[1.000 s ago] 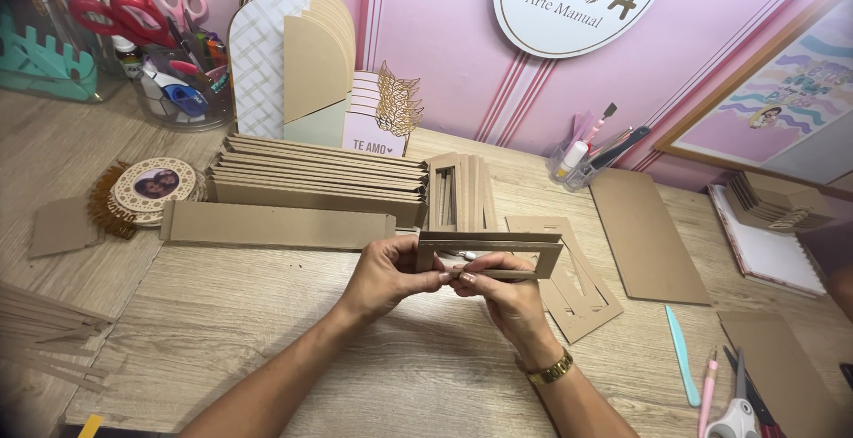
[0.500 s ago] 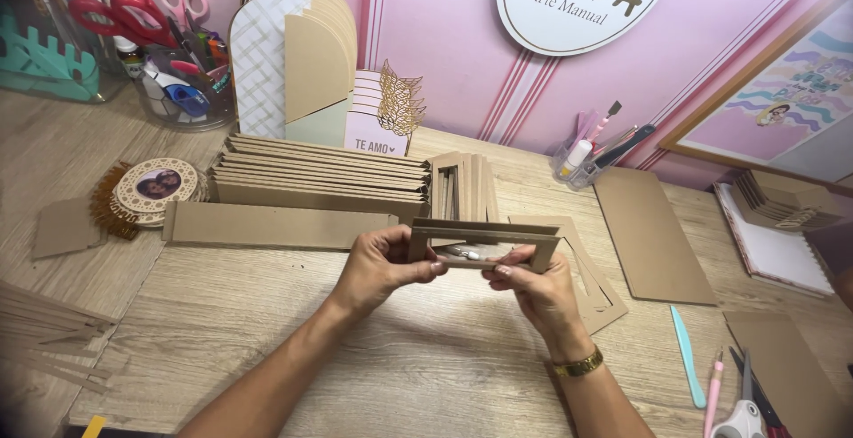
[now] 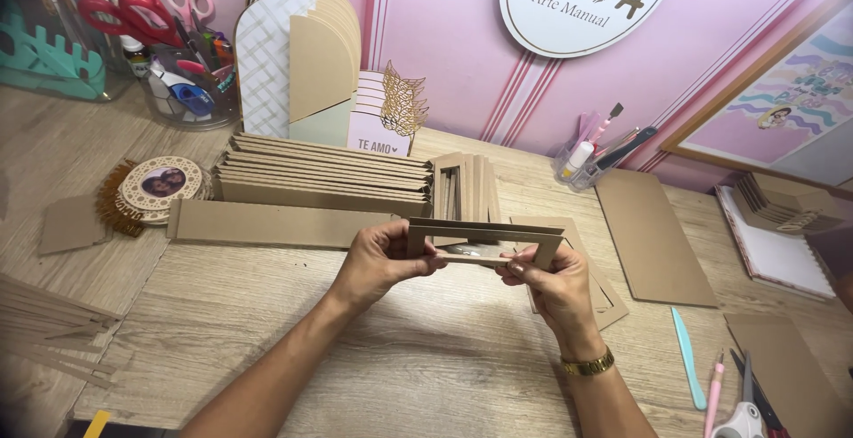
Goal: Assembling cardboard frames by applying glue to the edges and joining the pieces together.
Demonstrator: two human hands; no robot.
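Note:
Both my hands hold a brown cardboard frame (image 3: 484,232) with a rectangular window, tilted nearly flat above the wooden table (image 3: 267,331). My left hand (image 3: 378,265) grips its left end, thumb on top. My right hand (image 3: 555,291), with a gold watch at the wrist, grips the right end and lower edge. A clear film shows inside the window. Under the right hand more cut cardboard frames (image 3: 609,300) lie flat on the table.
A stack of long cardboard strips (image 3: 320,176) lies behind, with upright frames (image 3: 462,185) beside it. A flat cardboard sheet (image 3: 653,234) lies to the right, near a teal folding tool (image 3: 686,358), scissors (image 3: 742,416) and a notebook (image 3: 773,247). A round decorated piece (image 3: 160,185) sits left; tool cups stand at the back.
The frame has been turned from upright to nearly flat and lifted slightly. My right hand shifted from the frame's middle to its right end.

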